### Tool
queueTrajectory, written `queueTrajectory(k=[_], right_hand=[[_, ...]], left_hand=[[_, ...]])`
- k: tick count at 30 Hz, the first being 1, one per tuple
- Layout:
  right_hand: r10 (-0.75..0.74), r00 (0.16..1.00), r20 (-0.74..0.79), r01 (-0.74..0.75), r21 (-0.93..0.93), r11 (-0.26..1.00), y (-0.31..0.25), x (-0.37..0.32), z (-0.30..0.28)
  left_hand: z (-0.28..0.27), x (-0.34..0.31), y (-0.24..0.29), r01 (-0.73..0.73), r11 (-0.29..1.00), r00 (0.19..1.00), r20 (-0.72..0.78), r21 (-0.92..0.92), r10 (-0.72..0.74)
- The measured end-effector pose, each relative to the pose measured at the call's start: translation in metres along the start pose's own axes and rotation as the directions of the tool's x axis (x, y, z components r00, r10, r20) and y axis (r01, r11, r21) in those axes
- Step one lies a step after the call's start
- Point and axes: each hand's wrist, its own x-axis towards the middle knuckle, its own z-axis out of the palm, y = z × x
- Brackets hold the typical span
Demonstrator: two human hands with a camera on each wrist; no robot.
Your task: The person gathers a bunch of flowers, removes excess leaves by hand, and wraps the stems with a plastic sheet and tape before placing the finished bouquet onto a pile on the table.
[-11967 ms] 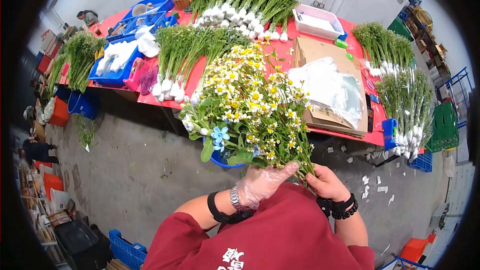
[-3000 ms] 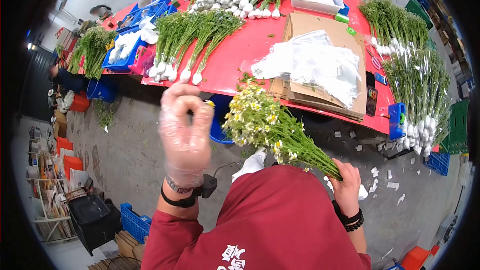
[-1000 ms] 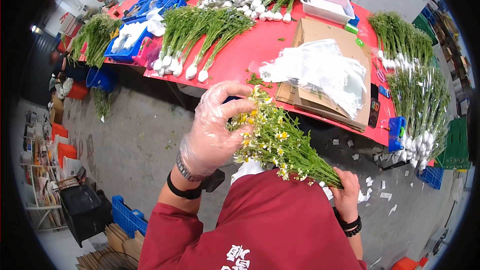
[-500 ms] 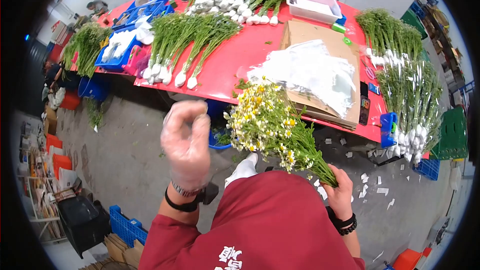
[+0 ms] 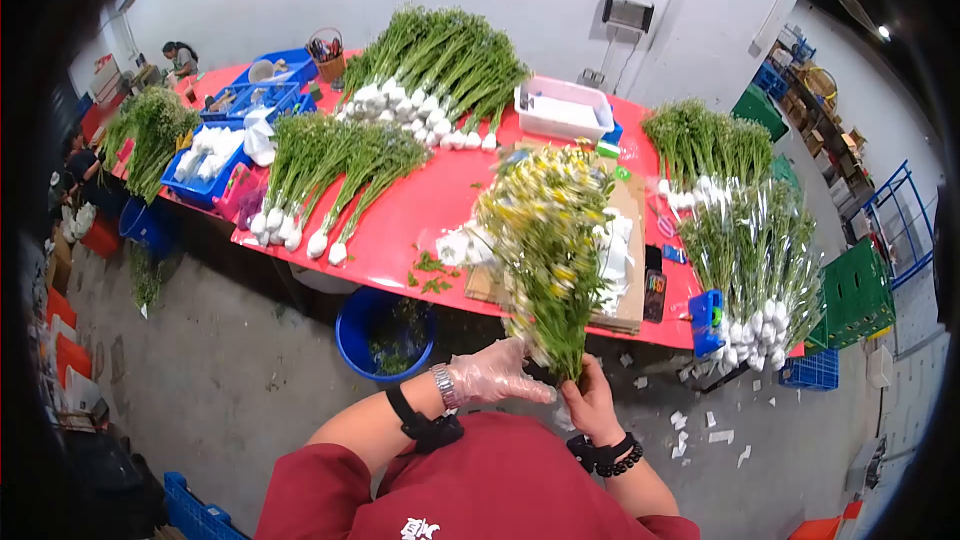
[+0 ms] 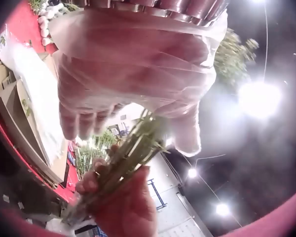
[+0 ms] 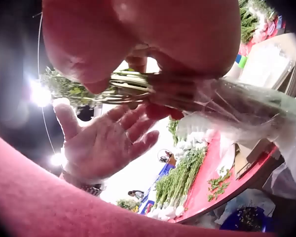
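A bunch of white-and-yellow chamomile-like flowers (image 5: 545, 225) stands nearly upright in front of me, its heads blurred and overlapping the table. My right hand (image 5: 595, 405) grips the stems low down; the right wrist view shows fingers curled round the green stems (image 7: 130, 89). Clear plastic (image 7: 246, 106) covers the stem ends there. Beside the stems is my left hand (image 5: 495, 375), in a thin clear glove. In the left wrist view the gloved left hand (image 6: 133, 69) has its fingers extended and thumb spread apart, above the right hand (image 6: 128, 207).
The red table (image 5: 400, 230) carries bunches with white-wrapped ends (image 5: 300, 170), white sleeves on cardboard (image 5: 625, 270), a white bin (image 5: 565, 110) and blue trays (image 5: 210, 165). Plastic-sleeved bunches (image 5: 745, 250) lie at the right. A blue bucket (image 5: 385, 335) stands on the floor by the table's front edge.
The flower bunch has swung from a leftward slant to nearly upright. My left hand has come down from the left to the stems, its curled fingers now extended. The head view has tilted up.
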Motion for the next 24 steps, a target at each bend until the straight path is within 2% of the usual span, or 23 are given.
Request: queueTrajectory(k=[1,2,3,4,5,6,7,8,9,11,13,15,17,19,21,22,23,24], right_hand=[[0.026,0.998,0.053,-0.03,0.082,0.996,0.0,0.001,-0.001],[0.076,0.993,0.09,-0.091,0.173,0.981,-0.001,-0.003,-0.001],[0.072,0.987,0.142,-0.089,0.118,0.989,-0.003,0.0,-0.001],[0.068,0.979,0.193,-0.081,0.063,0.995,-0.005,0.002,-0.001],[0.071,0.968,0.242,-0.064,-0.04,0.997,0.004,0.001,-0.007],[0.069,0.972,0.223,-0.062,-0.038,0.997,-0.002,0.0,-0.007],[0.031,0.968,0.249,0.01,-0.164,0.986,-0.015,0.002,-0.005],[0.002,0.961,0.276,0.08,-0.286,0.955,-0.027,0.004,-0.005],[-0.119,0.969,0.217,0.203,-0.423,0.883,-0.042,0.007,0.0],[-0.297,0.952,0.076,0.278,-0.623,0.731,0.004,-0.003,-0.027],[-0.212,0.975,-0.069,0.137,-0.566,0.813,-0.066,0.001,-0.019],[-0.129,0.97,-0.206,0.043,-0.378,0.925,-0.086,-0.007,-0.021],[-0.124,0.961,-0.249,0.033,-0.341,0.94,-0.09,-0.011,-0.021],[-0.132,0.958,-0.254,0.037,-0.346,0.938,-0.096,-0.011,-0.013],[-0.056,0.989,-0.137,-0.021,-0.503,0.864,-0.093,-0.011,-0.006],[-0.182,0.98,-0.082,0.11,-0.54,0.835,-0.08,-0.008,-0.001],[-0.163,0.985,-0.058,0.115,-0.482,0.869,-0.075,-0.007,0.005],[-0.196,0.98,-0.029,0.151,-0.535,0.831,-0.069,-0.005,0.009]], left_hand=[[-0.007,0.008,0.002,0.061,0.967,0.983,0.184,-0.246,-0.015],[-0.011,0.013,-0.009,0.044,0.947,0.973,0.228,-0.317,0.031],[-0.012,0.01,-0.011,0.061,0.943,0.968,0.249,-0.326,0.024],[-0.013,0.012,-0.022,-0.051,0.958,0.962,0.242,-0.282,0.123],[-0.009,0.018,-0.033,-0.007,0.845,0.954,0.251,-0.534,0.167],[-0.004,0.024,-0.036,0.055,0.668,0.943,0.259,-0.742,0.211],[-0.014,0.025,-0.082,-0.028,0.895,0.954,0.256,-0.446,0.158],[-0.024,0.027,-0.127,-0.086,0.993,0.962,0.252,-0.082,0.104],[-0.026,0.021,-0.13,-0.106,0.994,0.973,0.205,-0.016,0.107],[-0.031,0.018,-0.115,-0.089,0.994,0.984,0.146,-0.068,0.098],[-0.035,0.013,-0.108,-0.06,0.994,0.991,0.113,-0.092,0.07],[-0.038,0.008,-0.102,-0.036,0.995,0.994,0.095,-0.091,0.045],[-0.037,0.0,-0.099,-0.022,0.997,0.996,0.085,-0.072,0.029],[-0.038,-0.009,-0.098,-0.003,0.998,0.997,0.071,-0.06,0.007],[-0.042,-0.02,-0.095,0.028,0.997,0.998,0.066,-0.066,-0.024],[-0.042,-0.023,-0.095,0.034,0.998,0.997,0.069,-0.048,-0.031],[-0.045,-0.028,-0.095,0.043,0.998,0.997,0.069,-0.039,-0.041],[-0.046,-0.03,-0.095,0.049,0.999,0.997,0.068,-0.018,-0.048]])
